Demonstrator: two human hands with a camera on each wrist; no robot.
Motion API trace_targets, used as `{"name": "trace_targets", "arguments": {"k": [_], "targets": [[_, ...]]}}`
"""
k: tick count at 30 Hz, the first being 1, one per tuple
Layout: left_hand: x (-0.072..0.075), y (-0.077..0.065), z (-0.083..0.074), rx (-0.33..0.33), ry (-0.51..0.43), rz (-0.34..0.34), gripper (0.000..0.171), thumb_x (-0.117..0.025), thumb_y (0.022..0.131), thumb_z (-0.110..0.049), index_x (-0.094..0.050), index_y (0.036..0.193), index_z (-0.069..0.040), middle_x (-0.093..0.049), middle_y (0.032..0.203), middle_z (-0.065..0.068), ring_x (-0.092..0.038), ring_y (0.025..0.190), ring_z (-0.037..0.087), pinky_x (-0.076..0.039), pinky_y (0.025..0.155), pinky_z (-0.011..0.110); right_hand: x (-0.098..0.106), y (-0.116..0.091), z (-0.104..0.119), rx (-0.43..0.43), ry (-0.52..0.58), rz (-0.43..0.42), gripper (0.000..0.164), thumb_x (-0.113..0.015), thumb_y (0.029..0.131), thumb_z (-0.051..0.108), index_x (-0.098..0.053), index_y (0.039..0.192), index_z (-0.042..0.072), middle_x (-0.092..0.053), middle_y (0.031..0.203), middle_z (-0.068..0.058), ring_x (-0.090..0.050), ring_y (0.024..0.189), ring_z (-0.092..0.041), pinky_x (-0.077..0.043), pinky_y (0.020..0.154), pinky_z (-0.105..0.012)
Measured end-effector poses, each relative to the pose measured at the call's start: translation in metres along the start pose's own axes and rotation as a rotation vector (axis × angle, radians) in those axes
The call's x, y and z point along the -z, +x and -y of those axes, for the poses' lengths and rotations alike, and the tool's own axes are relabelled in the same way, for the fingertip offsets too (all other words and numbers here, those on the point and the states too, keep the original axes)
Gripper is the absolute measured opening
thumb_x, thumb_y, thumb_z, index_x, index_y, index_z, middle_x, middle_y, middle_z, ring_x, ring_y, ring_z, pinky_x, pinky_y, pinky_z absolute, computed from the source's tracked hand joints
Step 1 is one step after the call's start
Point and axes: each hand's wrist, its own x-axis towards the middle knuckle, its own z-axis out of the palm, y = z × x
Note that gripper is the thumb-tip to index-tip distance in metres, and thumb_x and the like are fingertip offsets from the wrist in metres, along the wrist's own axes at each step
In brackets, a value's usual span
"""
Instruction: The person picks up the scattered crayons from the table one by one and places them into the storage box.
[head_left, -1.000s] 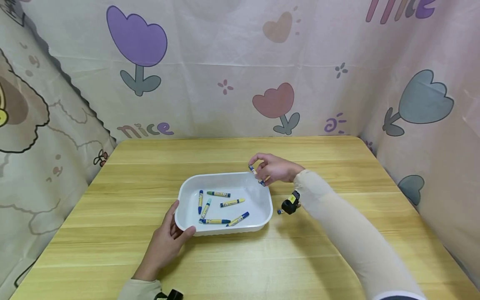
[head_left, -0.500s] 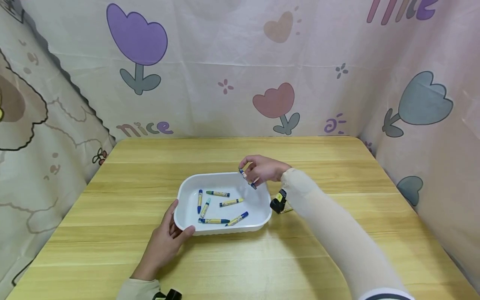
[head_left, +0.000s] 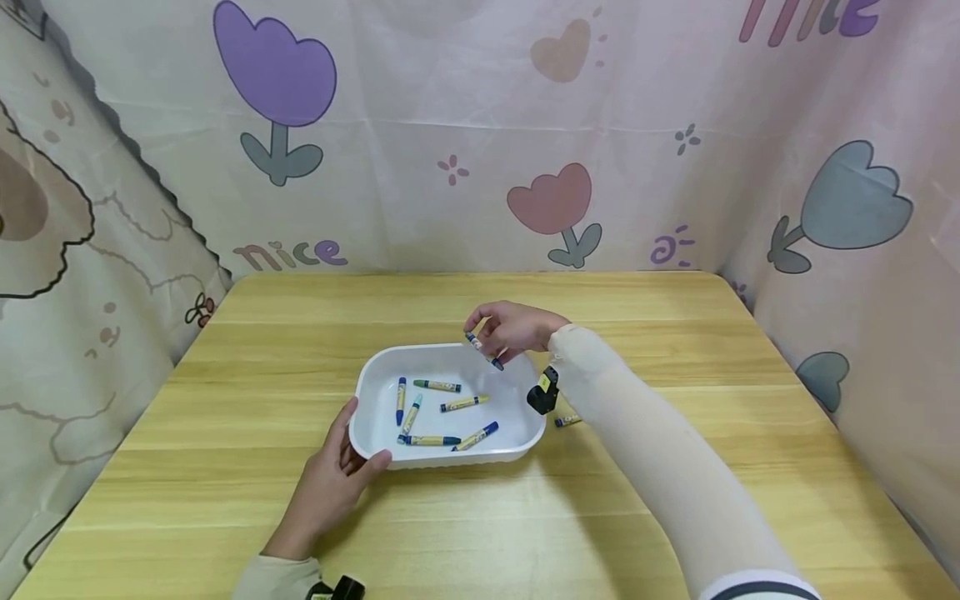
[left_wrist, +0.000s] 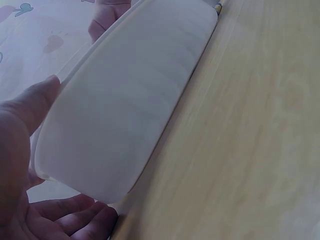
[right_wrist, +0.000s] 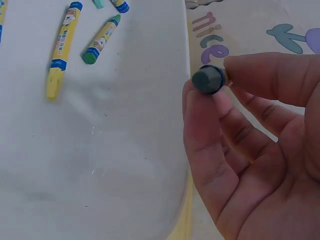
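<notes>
A white plastic tray (head_left: 457,460) stands on the table, with several crayons in yellow wrappers lying in it, among them a yellow crayon (head_left: 465,403) and a green crayon (right_wrist: 101,39). My left hand (head_left: 327,487) grips the tray's near left corner, thumb at the rim and fingers around the side; in the left wrist view the tray's outer wall (left_wrist: 120,100) fills the middle. Over the tray's far right part, my right hand (head_left: 517,327) pinches a crayon (head_left: 484,351) between thumb and fingers. The right wrist view shows that crayon's dark, greyish-green end (right_wrist: 208,80) facing the camera.
Another crayon (head_left: 567,421) lies on the wooden table (head_left: 645,500) just right of the tray, partly hidden by the right forearm. A printed cloth (head_left: 405,200) hangs behind the table and along both sides.
My right hand has moved left with the pinched crayon, from the tray's right edge to over its far right part. The left hand and tray stay in place.
</notes>
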Motion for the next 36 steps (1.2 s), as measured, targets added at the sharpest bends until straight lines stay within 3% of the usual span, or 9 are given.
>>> {"name": "trace_targets", "arguments": {"k": [4,13,22,32,36], "targets": [[0.001,0.001,-0.001,-0.015,0.012,-0.002,0.092,-0.069,0.091,-0.033,-0.009,0.157,-0.010,-0.033,0.151,0.023,-0.045,0.129,0.034,-0.045,0.099,0.039,0.000,0.001,-0.003,-0.006,-0.035,-0.006,0.044,-0.059,0.091,-0.004,-0.050,0.134,0.002,-0.056,0.099,-0.012,-0.056,0.080,-0.022,-0.057,0.075,-0.035],[0.001,0.000,-0.001,-0.018,-0.004,0.004,0.092,-0.069,0.091,-0.031,-0.008,0.156,-0.008,-0.034,0.150,0.023,-0.047,0.129,0.033,-0.046,0.098,0.038,0.004,-0.003,-0.010,-0.004,-0.082,-0.043,0.043,-0.059,0.094,0.002,-0.049,0.136,0.000,-0.057,0.118,-0.026,-0.061,0.087,-0.025,-0.057,0.077,-0.035],[0.001,0.000,-0.001,-0.011,0.007,0.002,0.091,-0.069,0.091,-0.033,-0.010,0.156,-0.009,-0.035,0.150,0.023,-0.046,0.129,0.032,-0.046,0.099,0.038,0.021,-0.018,-0.028,0.005,-0.026,-0.091,0.042,-0.056,0.094,0.002,-0.048,0.134,-0.004,-0.057,0.114,-0.023,-0.060,0.085,-0.024,-0.057,0.074,-0.032],[0.000,0.000,0.000,-0.014,0.001,-0.003,0.091,-0.069,0.091,-0.033,-0.011,0.156,-0.011,-0.034,0.151,0.022,-0.045,0.129,0.032,-0.045,0.099,0.037,0.038,-0.046,-0.050,0.003,0.043,-0.143,0.039,-0.056,0.095,0.005,-0.046,0.132,-0.006,-0.055,0.104,-0.016,-0.058,0.087,-0.028,-0.052,0.090,-0.052],[0.000,0.000,0.001,-0.014,0.002,-0.003,0.092,-0.070,0.091,-0.034,-0.010,0.156,-0.011,-0.032,0.151,0.023,-0.044,0.130,0.032,-0.045,0.099,0.036,0.040,-0.055,-0.062,-0.017,0.054,-0.142,0.039,-0.056,0.096,0.005,-0.046,0.131,-0.007,-0.055,0.105,-0.020,-0.058,0.086,-0.027,-0.055,0.083,-0.045]]}}
